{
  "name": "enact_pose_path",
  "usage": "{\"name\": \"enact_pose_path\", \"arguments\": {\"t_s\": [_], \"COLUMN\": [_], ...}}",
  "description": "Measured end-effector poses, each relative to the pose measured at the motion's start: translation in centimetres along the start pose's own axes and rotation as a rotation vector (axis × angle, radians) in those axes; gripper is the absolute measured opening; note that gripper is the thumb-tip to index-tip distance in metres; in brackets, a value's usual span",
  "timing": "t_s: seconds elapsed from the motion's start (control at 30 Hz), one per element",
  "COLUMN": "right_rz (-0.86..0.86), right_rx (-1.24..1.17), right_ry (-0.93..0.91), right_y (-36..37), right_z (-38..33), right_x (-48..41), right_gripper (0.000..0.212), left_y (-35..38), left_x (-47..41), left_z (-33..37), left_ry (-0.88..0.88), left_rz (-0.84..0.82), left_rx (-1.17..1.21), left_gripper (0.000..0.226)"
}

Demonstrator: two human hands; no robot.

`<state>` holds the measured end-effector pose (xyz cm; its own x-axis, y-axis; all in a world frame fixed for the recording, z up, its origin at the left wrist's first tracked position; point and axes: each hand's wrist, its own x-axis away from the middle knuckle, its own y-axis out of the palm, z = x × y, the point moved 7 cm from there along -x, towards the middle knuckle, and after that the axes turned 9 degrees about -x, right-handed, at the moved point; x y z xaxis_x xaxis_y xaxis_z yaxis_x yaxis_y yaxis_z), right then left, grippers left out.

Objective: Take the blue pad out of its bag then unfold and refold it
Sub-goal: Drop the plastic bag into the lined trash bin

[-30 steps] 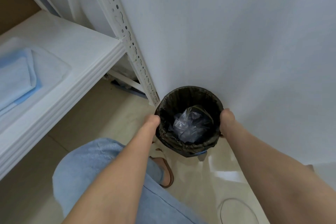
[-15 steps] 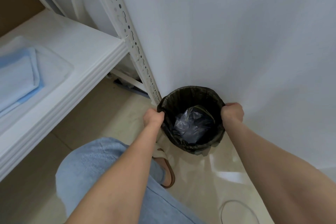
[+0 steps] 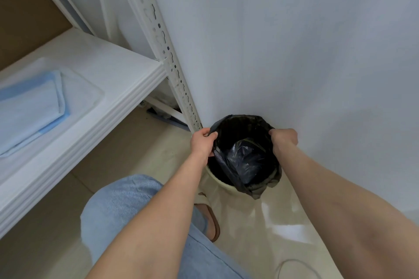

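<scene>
White shelf [image 3: 118,75] at left, edge made of stacked boards. On it a folded blue pad [image 3: 29,106], flat, partly cut off by the frame edge. A clear bag [image 3: 86,90] lies flat around it; can't tell if the pad is inside or on top. Beige glossy floor [image 3: 140,147] below. On the floor: a bin [image 3: 221,184] with a black liner [image 3: 260,188], against the wall, just beside the shelf post [image 3: 172,68]. Foot in a brown sandal [image 3: 214,224] near the bin. Thin cable [image 3: 294,260] loop at bottom right.
</scene>
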<state>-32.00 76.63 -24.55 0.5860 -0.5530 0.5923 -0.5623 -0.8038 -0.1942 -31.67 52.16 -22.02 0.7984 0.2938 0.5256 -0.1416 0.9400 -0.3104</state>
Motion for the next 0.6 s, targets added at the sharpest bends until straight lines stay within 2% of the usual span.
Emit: {"name": "enact_pose_path", "arguments": {"t_s": [0.03,0.13,0.27,0.4,0.6], "right_rz": [-0.013,-0.020,0.000,0.035,0.054], "right_rx": [0.008,0.025,0.016,-0.033,-0.076], "right_ry": [-0.016,-0.085,-0.152,-0.190,-0.224], "right_y": [0.0,0.1,-0.2,-0.9,-1.3], "right_z": [-0.3,-1.3,-2.1,-3.6,-4.4], "right_x": [0.1,0.4,0.9,1.5,2.6], "right_gripper": [0.023,0.038,0.036,0.031,0.043], "left_y": [-0.3,-1.1,-2.7,-4.6,-6.3], "left_x": [0.2,0.5,0.9,1.0,1.6], "left_z": [0.3,0.7,0.9,0.6,0.5], "left_ry": [0.007,0.028,0.025,-0.040,-0.082], "left_rz": [0.030,0.091,0.198,0.295,0.392], "left_rx": [-0.017,-0.071,-0.105,-0.032,0.024], "left_gripper": [0.016,0.019,0.026,0.032,0.039]}}
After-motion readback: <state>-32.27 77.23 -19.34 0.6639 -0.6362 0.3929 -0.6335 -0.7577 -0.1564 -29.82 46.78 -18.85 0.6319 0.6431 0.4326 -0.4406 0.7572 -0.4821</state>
